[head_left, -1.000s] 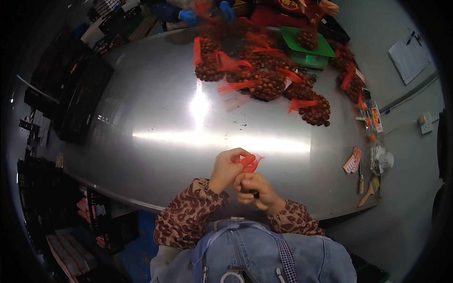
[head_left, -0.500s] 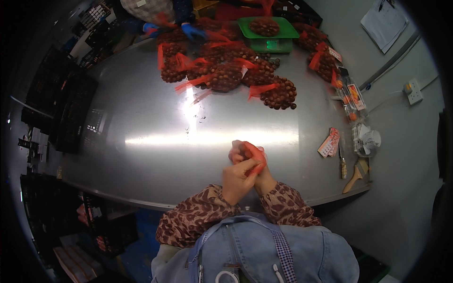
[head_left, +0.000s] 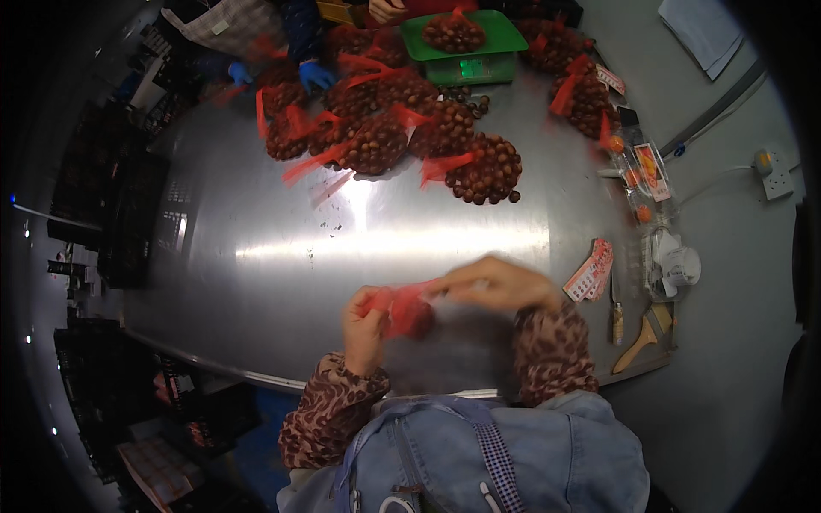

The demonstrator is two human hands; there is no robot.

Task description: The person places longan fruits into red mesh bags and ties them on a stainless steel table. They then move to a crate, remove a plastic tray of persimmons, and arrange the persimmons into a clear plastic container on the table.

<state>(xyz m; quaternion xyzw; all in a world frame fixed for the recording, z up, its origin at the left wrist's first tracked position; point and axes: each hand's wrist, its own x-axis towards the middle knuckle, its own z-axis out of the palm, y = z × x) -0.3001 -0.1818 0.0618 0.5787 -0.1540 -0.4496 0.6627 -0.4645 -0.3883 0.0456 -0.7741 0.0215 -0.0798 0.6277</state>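
Over the near part of the metal table, I hold a small bunched red mesh bag (head_left: 409, 315) between my hands. My left hand (head_left: 364, 329) pinches its left side. My right hand (head_left: 503, 285) is smeared by motion, its fingertips closed on the bag's upper right edge, and the mesh is drawn out between the two. Whether anything lies inside the mesh I cannot tell. Farther off, several filled red net bags of round brown nuts (head_left: 372, 141) lie in a heap; one nut-filled bag (head_left: 486, 171) sits at its near right end.
A green scale (head_left: 513, 38) carries another net bag. Loose nuts (head_left: 466, 98) lie beside it. Red-and-white labels (head_left: 590, 272), a knife (head_left: 617, 321) and a wooden brush (head_left: 643, 338) lie at the right. Across the table a co-worker's blue-gloved hand (head_left: 316, 77) is near the bags.
My hands have come apart, the left moving left and the right moving right, with the red mesh now stretched between them. Across the table, a second person's bare hand has come into view.
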